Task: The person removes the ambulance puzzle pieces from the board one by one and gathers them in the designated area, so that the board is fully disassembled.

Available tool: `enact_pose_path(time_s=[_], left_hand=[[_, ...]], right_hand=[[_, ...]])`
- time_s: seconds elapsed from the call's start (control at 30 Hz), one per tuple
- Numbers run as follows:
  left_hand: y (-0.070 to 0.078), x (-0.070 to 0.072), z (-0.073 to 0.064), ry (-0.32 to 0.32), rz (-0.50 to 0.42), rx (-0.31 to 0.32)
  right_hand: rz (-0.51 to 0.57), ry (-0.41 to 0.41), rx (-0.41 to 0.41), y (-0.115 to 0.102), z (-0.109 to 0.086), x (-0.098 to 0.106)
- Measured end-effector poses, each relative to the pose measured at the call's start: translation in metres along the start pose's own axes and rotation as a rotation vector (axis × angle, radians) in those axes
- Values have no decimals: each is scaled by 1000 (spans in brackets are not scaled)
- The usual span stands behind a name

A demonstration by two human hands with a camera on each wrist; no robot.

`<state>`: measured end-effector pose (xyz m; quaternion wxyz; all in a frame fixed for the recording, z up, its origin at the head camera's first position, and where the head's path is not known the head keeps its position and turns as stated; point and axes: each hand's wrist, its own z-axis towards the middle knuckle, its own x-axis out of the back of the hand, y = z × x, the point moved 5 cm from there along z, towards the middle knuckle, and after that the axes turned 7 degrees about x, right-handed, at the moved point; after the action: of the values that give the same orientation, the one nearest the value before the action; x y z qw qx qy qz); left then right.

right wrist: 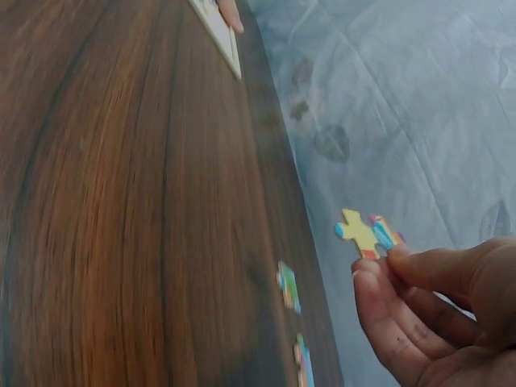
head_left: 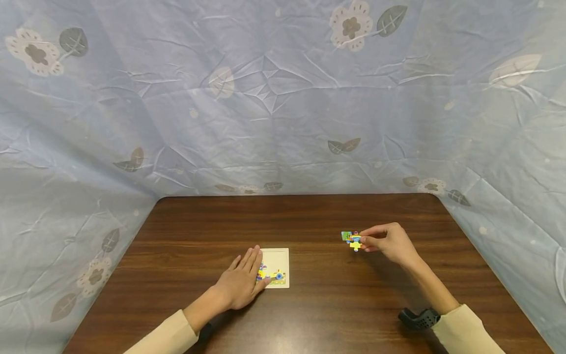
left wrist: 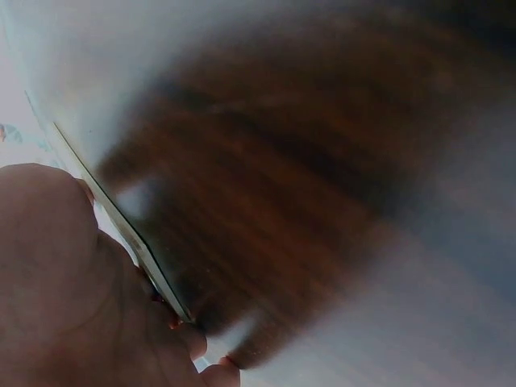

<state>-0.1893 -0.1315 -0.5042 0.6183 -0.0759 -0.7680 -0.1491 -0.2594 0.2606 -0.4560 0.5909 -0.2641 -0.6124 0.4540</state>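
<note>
My left hand lies with its fingers extended over the left side of a cream puzzle tray. Along the tray's lower part, some fitted picture pieces show yellow and blue; the hand hides the rest. In the left wrist view the tray edge runs beside the hand. Off to the right, my right hand pinches a yellow jigsaw piece between thumb and fingers, above the table. A striped, colourful part sits by it at the fingertips; I cannot tell whether it is a second piece.
Below the right hand, a green jigsaw piece and a blue-edged one lie on the brown wooden table. Pale blue flowered cloth hangs behind the table and along its sides. A black wrist device is on the right forearm.
</note>
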Motion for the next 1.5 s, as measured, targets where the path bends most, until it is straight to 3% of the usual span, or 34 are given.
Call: enact_pose_path(time_s=[0.23,0.5,0.73,1.0,1.5], left_hand=[[0,0,-1,-1,-5,-1],[-3,-5,1,7,-9,-5],[0,0,0,8,-25,-16],[1,1,-1,1,1,-6],[0,0,1,6,1,-10]], right_hand=[[-160,-3,-69,19,-6,14],[-46,-34,-123,33,-7,13],[-83,-53,-144,40,-4,15],[-144,-62,-147,39,0,17],[-365,-63,-155,31,6,16]])
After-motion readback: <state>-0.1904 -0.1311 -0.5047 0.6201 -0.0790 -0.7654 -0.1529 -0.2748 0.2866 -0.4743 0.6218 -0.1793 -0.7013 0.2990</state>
